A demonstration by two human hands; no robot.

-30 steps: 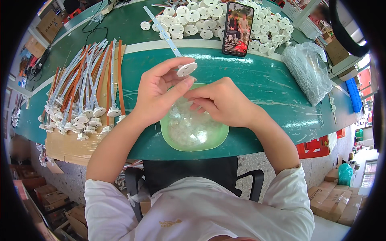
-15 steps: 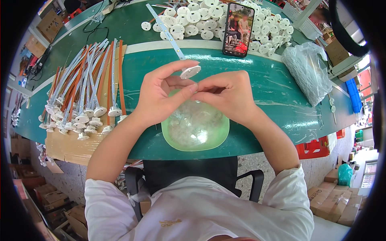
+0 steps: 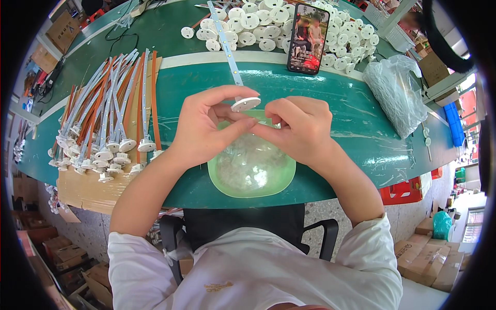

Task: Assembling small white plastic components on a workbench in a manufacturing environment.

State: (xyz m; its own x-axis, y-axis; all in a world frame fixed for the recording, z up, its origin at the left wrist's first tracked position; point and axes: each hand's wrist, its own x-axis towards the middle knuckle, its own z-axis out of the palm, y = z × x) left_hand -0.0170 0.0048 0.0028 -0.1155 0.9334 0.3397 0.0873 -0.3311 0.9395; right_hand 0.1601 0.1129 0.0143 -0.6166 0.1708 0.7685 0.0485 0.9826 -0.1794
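Both hands raised over a pale green bowl (image 3: pixel 251 192), by the near edge of a green table (image 3: pixel 336 119); with the left hand (image 3: pixel 201 124), holds a light strip (image 3: pixel 231 59) by its lower end, index finger curved behind the white disc (image 3: pixel 246 104) there, thumb stretched out below it; tilts the strip up and slightly left, toward the table's far edge; holds the right hand (image 3: pixel 302 126) just beside the left, fingers curled inward, thumb tip touching or nearly touching the left thumb tip; cannot tell whether the right fingertips pinch anything small.

Has something clear and shiny in the bowl, too blurred to tell; has a heap of strips (image 3: pixel 110 111) with white discs at their ends on flat cardboard (image 3: pixel 88 188), toward the table's near left corner, ends with discs turned to the near edge; has a pile of loose discs (image 3: pixel 249 21) toward the far edge, with an upright phone (image 3: pixel 308 39) just in front, screen lit; has a clear plastic bag (image 3: pixel 397 95) of thin grey pieces lying toward the right edge.
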